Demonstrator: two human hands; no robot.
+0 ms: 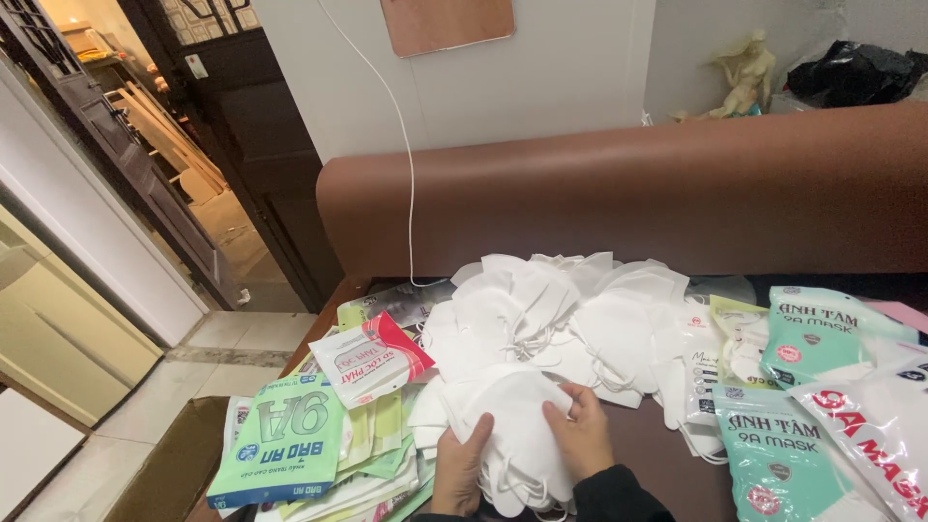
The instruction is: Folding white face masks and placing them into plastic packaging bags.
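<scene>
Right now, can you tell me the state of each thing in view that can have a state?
left hand: closed on the stack of white masks, thumb on top
right hand: gripping the same stack
loose white masks: heaped, unpacked
green packets: lying flat, stacked
red and white pouch: lying on the packets
teal mask packs: filled, lying flat
doorway: open

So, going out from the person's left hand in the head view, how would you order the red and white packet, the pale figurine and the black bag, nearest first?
Measured from the left hand:
1. The red and white packet, just up and to its left on the table.
2. The pale figurine, far off at upper right, behind the brown sofa back.
3. The black bag, farther right of the figurine.
</scene>
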